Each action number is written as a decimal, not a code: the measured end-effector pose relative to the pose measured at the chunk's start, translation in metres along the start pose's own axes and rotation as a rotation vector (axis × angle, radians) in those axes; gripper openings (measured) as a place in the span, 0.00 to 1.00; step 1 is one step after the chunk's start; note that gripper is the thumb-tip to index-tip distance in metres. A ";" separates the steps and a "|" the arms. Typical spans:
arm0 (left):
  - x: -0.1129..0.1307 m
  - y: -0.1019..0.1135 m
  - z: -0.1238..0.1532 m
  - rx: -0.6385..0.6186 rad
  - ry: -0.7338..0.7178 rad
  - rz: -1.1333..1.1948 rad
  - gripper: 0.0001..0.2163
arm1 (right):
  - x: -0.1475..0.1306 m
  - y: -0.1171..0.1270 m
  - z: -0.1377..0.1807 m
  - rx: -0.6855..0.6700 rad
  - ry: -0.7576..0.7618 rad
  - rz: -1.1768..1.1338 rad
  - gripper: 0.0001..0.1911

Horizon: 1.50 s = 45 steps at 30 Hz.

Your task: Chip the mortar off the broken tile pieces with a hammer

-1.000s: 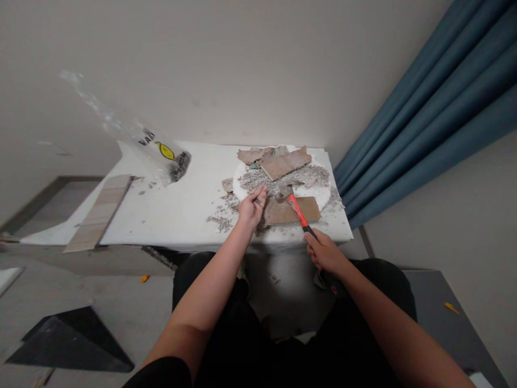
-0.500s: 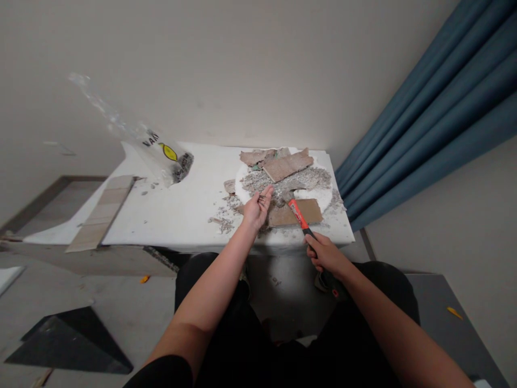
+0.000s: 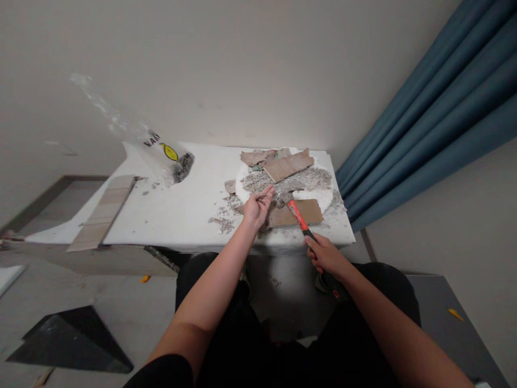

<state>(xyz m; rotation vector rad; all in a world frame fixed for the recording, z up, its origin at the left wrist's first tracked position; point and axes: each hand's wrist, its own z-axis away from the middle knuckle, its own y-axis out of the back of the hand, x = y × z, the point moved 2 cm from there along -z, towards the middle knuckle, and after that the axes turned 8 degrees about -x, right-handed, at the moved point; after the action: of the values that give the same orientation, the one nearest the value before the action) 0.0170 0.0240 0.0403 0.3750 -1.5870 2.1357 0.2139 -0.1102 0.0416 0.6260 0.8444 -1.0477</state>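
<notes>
My right hand (image 3: pixel 324 252) is wrapped round the black grip of a hammer (image 3: pixel 298 214) with a red and black handle. The hammer's head lies low over grey rubble (image 3: pixel 311 179), close to my left fingers. My left hand (image 3: pixel 258 209) is palm up at the near edge of the rubble, with its fingers pressed together around something thin and dark, too small to name. A flat brown slab (image 3: pixel 309 212) lies under the hammer's handle. Behind the rubble rest a broken brown board piece (image 3: pixel 290 165) and a rougher fragment (image 3: pixel 254 157).
A clear plastic bag (image 3: pixel 159 156) with a yellow print and dark grey contents stands on the white-covered table (image 3: pixel 181 215). Left of it lies a striped cardboard strip (image 3: pixel 105 213). A blue curtain (image 3: pixel 404 129) hangs at right. A black angular object (image 3: pixel 72 339) is on the floor.
Almost nothing differs. The view has shifted very slightly, and both hands and the hammer keep about the same place.
</notes>
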 end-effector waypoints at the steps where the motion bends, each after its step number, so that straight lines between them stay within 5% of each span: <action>1: 0.000 0.000 0.000 -0.004 0.000 -0.007 0.14 | 0.000 0.000 0.000 -0.001 0.001 0.006 0.15; 21: -0.003 0.003 -0.003 -0.024 0.027 -0.021 0.08 | 0.000 0.000 0.000 0.004 0.017 0.050 0.14; 29: -0.006 0.006 -0.006 -0.043 0.059 -0.044 0.13 | 0.000 0.000 0.001 -0.001 0.030 0.052 0.14; 34: -0.006 0.005 -0.003 -0.090 0.108 -0.052 0.05 | -0.001 0.000 0.001 0.001 0.016 0.058 0.15; 45: -0.007 0.003 -0.001 -0.209 0.103 -0.092 0.04 | 0.002 0.001 0.000 0.005 0.032 0.078 0.15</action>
<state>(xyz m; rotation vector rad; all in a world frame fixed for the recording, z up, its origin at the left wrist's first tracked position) 0.0217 0.0233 0.0341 0.2601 -1.6799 1.8684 0.2150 -0.1110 0.0404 0.6767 0.8390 -0.9720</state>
